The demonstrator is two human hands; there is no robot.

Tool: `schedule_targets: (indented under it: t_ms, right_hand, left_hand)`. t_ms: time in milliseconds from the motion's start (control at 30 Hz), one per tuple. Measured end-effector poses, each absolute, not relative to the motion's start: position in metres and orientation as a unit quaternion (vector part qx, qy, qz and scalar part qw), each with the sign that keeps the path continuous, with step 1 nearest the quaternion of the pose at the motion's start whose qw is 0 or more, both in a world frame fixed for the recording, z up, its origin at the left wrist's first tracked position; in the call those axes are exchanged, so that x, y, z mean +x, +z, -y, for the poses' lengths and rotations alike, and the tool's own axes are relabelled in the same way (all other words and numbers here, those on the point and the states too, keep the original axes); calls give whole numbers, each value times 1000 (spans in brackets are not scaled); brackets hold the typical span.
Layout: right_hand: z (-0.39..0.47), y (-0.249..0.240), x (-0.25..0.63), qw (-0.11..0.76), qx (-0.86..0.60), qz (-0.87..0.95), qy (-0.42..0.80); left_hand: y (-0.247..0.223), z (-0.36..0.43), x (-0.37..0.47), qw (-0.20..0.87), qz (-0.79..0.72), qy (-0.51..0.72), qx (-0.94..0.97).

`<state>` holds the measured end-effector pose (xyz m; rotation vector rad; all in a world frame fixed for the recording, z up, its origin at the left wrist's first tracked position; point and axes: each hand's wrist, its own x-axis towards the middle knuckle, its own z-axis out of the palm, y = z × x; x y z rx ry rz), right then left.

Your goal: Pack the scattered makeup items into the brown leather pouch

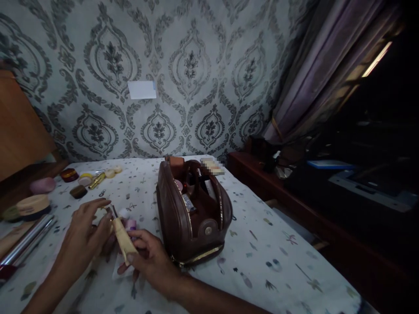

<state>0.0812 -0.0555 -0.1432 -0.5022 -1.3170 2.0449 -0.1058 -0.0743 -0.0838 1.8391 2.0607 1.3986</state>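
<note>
A beige squeeze tube (122,237), like a cosmetic tube, is tilted between my hands in the lower left. My right hand (153,257) is closed around its wide lower end, thumb on top. At its narrow upper end, the thumb and forefinger of my left hand (87,231) pinch a small shiny part, perhaps the cap. Just behind the tube lies a small purple and white item (130,223), partly hidden. To the right stands a brown zip cosmetic bag (173,222), unzipped, with bottles and a small glittery box (187,203) inside.
At left are a wide-lidded jar (33,207), a pink sponge-like item (42,186), silver tubes (28,240) and several small pots and a gold tube (97,181). The patterned cloth (262,261) covers the table. A dark red ledge (258,179) runs along the right.
</note>
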Motion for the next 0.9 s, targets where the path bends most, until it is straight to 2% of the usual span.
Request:
schedule_targets:
  t_ms: [200,300,467,900]
  right_hand:
    - [52,-150,79,320,-195,520,767]
    - [51,-149,79,316,-197,528,763]
    - [54,-142,81,304,-202,570,736]
    - [57,-135,82,284,-230,593,717]
  left_hand:
    - [-87,83,-97,332,-629,567,415]
    - [-82,84,-88,420,-590,601,339]
    - [-86,83,-90,454,-527,653,298]
    - [-94,86,-99,486,-486,670,282]
